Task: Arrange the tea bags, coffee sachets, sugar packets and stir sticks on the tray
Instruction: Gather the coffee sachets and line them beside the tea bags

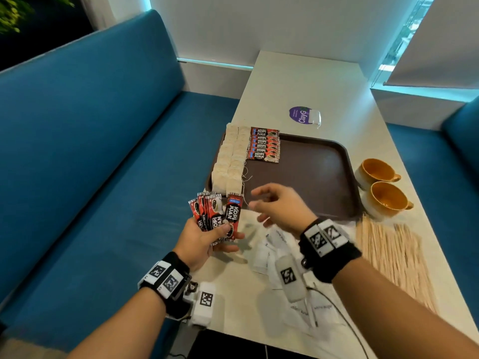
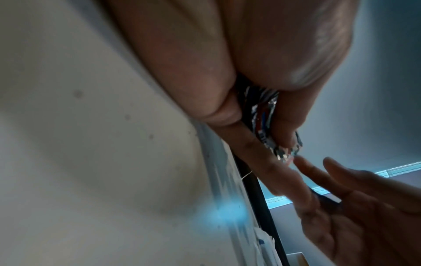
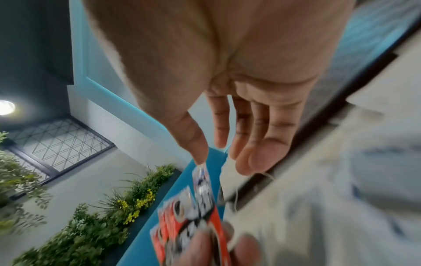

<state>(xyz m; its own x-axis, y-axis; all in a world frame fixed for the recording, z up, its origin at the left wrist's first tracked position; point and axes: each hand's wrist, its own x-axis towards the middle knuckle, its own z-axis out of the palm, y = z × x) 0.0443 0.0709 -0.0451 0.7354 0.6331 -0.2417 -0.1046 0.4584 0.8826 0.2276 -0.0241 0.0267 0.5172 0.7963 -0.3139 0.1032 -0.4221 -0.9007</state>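
Note:
My left hand (image 1: 207,237) grips a fan of several red and black coffee sachets (image 1: 220,216) just off the tray's near left corner; their foil edges (image 2: 266,117) show between thumb and fingers in the left wrist view. My right hand (image 1: 274,206) hovers beside them with fingers relaxed and spread, holding nothing; its thumb tip (image 3: 200,156) nearly touches the top sachet (image 3: 202,196). On the brown tray (image 1: 311,177) two columns of tea bags (image 1: 230,156) line the left side, with a short stack of coffee sachets (image 1: 264,145) next to them. White sugar packets (image 1: 269,252) lie under my right wrist. Wooden stir sticks (image 1: 394,257) lie on the right.
Two orange-lined cups (image 1: 381,187) stand right of the tray. A purple sticker and clear tag (image 1: 304,115) lie beyond it. The pale table (image 1: 298,81) has a blue bench (image 1: 103,151) along its left edge and another on the right.

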